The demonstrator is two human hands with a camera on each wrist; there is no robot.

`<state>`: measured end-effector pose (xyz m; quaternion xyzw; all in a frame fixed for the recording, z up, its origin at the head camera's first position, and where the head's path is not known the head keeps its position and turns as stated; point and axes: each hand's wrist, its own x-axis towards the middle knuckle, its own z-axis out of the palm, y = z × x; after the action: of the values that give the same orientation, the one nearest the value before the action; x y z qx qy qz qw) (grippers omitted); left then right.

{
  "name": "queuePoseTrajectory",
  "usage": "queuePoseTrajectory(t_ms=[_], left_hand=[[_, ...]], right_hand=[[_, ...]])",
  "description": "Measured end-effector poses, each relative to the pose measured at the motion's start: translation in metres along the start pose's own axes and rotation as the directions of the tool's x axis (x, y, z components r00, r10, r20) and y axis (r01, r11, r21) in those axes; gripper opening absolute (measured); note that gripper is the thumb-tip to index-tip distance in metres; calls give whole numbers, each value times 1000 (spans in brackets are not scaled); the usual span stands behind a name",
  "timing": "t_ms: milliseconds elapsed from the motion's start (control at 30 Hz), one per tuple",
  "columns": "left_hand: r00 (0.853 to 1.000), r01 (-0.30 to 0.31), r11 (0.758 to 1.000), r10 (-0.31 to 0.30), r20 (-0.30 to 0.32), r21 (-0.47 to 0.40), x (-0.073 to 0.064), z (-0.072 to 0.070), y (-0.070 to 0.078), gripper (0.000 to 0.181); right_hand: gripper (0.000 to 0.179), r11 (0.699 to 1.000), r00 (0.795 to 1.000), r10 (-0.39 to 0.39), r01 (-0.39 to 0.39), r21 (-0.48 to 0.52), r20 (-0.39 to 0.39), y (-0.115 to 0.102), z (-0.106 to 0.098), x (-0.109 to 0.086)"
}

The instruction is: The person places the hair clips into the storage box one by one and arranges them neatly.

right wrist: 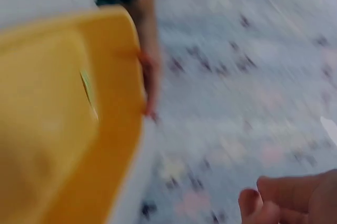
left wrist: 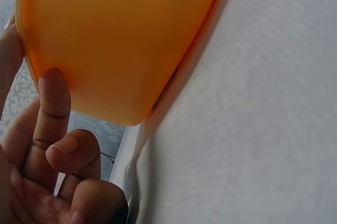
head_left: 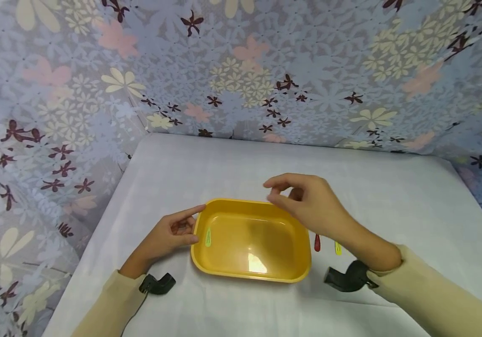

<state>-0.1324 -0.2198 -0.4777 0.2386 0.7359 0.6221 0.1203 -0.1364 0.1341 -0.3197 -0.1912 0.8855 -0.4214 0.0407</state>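
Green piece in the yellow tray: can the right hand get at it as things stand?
Probably yes: the yellow tray is open on top, nothing covers the green piece, and the left hand is at the outer left side, leaving the right hand a free way from above.

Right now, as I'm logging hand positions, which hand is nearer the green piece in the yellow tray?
Left. The left hand touches the yellow tray at its left end, close to the green piece; the right hand is farther off, near the tray's far right corner.
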Motion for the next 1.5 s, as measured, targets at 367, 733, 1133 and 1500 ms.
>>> queuePoseTrajectory(t_ms=[367, 733, 1133, 1500], left_hand=[[999, -36, 999, 36, 20, -1, -2, -3, -3, 71], [1000, -26, 1000, 26, -15, 16, -8, 3, 1, 69], [1000, -22, 1000, 22, -15, 12, -4, 7, -1, 71], [999, -38, 999, 38, 9, 11, -2, 5, -2, 71]], right_hand=[[32, 982, 962, 180, -164, 94, -204, 74, -79, -80], [39, 935, 885, 349, -308, 177, -308, 165, -93, -152], [36, 933, 868, 346, -359, 30, -355, 233, -79, -186], [25, 928, 889, 198, -306, -213, -413, 238, -62, -186]])
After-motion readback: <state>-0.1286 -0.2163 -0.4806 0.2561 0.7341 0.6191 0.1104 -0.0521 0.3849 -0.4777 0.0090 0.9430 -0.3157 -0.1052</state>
